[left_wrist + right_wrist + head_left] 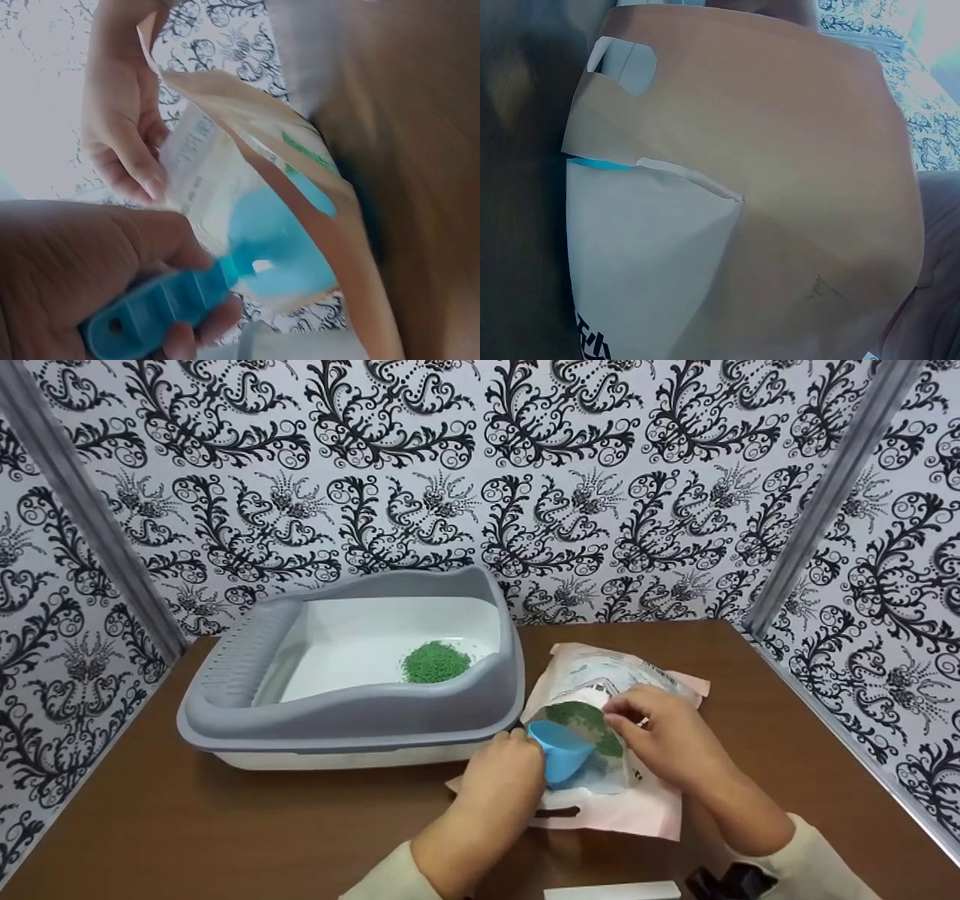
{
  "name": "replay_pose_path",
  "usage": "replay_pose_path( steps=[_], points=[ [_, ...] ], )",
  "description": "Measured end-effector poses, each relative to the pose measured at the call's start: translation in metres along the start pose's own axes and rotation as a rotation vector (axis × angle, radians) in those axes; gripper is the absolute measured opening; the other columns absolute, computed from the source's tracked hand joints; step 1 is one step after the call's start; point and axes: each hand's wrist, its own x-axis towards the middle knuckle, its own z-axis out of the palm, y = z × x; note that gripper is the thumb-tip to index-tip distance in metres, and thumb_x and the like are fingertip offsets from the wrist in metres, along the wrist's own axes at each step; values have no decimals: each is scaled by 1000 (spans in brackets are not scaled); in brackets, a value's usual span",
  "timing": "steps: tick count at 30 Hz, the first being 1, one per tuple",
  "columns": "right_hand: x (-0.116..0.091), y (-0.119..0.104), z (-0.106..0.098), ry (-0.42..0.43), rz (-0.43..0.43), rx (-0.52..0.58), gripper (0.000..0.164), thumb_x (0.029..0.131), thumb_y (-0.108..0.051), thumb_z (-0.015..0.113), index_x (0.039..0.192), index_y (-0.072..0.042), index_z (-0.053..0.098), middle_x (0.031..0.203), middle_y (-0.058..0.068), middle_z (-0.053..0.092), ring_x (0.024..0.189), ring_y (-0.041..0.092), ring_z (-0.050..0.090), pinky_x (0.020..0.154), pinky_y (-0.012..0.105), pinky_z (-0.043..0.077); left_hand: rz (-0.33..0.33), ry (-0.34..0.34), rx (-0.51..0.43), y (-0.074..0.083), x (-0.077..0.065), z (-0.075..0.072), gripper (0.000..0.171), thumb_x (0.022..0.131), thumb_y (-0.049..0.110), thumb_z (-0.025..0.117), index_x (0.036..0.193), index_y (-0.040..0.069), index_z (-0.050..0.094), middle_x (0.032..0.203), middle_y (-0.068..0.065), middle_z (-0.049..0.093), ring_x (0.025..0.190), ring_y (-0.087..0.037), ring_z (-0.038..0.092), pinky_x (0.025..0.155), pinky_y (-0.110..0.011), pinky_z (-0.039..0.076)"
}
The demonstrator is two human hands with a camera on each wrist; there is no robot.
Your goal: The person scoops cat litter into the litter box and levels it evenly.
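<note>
My left hand (502, 772) grips the ridged handle of a blue scoop (559, 754). In the left wrist view the scoop (277, 232) is at the opening of a pale pink bag (634, 814), partly behind the bag's edge. The bag lies on the table, with a green patch showing beside the scoop. My right hand (667, 735) pinches the bag's opening flap between thumb and fingers. From the right wrist, the bag (817, 150) fills most of the view and hides the fingers.
Left of the bag stands a litter box (225, 727) with a grey rim and white inside; a small heap of green granules (435, 662) lies in it. A white strip (611, 891) is at the brown table's (300, 832) front edge. Patterned walls (420, 472) enclose the back and sides.
</note>
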Motion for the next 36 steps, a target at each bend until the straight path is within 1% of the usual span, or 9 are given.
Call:
replay_pose_path(
  steps=[3,7,11,14,17,23,27,30,36],
  points=[
    [0,0,3,0,-4,2,11,83,-9,73,88,-18,72,83,-11,65,75,5,59,67,23,53,-43,2,12,8,3,-1,5,74,5,68,78,6,71,74,-4,61,70,-19,58,57,-31,52],
    [0,1,5,4,-5,2,13,83,-7,72,88,-19,72,83,-11,65,75,4,58,66,23,52,-54,-2,21,14,9,3,6,77,5,67,78,7,72,75,-5,62,70,-19,59,56,-31,53],
    [0,2,6,29,-8,8,14,82,-7,73,86,-20,71,81,-12,63,75,4,57,65,22,50,-54,-40,40,17,16,10,7,81,9,67,81,8,73,78,-5,64,73,-18,61,58,-30,54],
    [-1,2,6,48,-19,18,15,82,-6,73,85,-20,71,80,-12,62,74,4,56,64,22,50,-61,-82,55,20,22,14,9,83,12,66,84,9,74,81,-5,63,75,-18,61,60,-30,54],
    [-1,2,7,58,-23,30,14,82,-4,72,86,-18,71,80,-12,62,75,4,56,64,22,50,-62,-90,68,22,26,19,10,83,12,65,85,8,74,81,-6,63,75,-18,60,60,-30,53],
    [-1,2,9,83,-23,37,14,80,-3,74,87,-16,72,81,-11,63,74,4,57,66,23,50,-59,-106,106,27,35,27,12,85,14,63,89,9,73,83,-5,62,76,-19,59,62,-30,52],
    [-1,0,8,86,-8,44,13,82,-6,73,87,-18,71,82,-11,63,72,3,57,65,22,51,-48,-156,124,30,41,30,14,86,18,64,94,10,72,87,-5,63,80,-19,58,67,-29,52],
    [0,-1,8,87,0,50,10,82,-8,73,88,-16,71,83,-11,63,72,3,58,65,22,51,-38,-190,133,32,46,31,15,87,19,63,97,12,72,90,-5,63,82,-19,58,71,-29,52],
    [-1,0,10,100,5,56,8,83,-9,73,88,-16,71,83,-11,64,72,4,57,64,22,50,-13,-233,154,36,54,35,21,87,24,64,103,12,70,95,-4,64,86,-19,57,79,-29,50]
  ],
)
